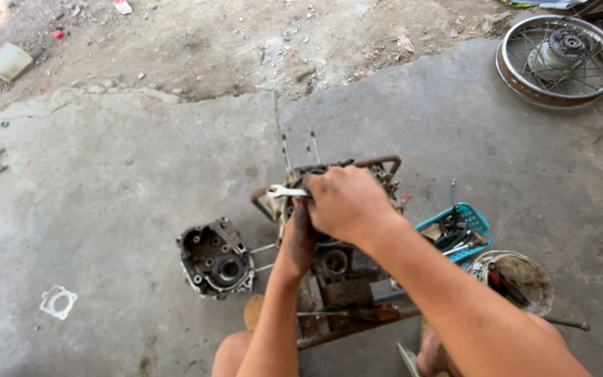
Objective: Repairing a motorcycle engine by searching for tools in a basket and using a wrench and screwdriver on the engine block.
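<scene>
Both my hands on the engine block, a spanner in my right.

My right hand (347,204) has its fingers curled shut around a silver spanner (284,190) over the engine block (336,262), which sits in a rusty stand (378,162) on the concrete floor (106,195). My greasy left hand (300,234) presses against the block; I cannot tell its finger state. A separate crankcase half (216,258) lies just left, a white gasket (58,302) farther left, a blue tool basket (463,230) and a bucket (521,279) to the right, a spoked wheel (560,59) far off.
</scene>
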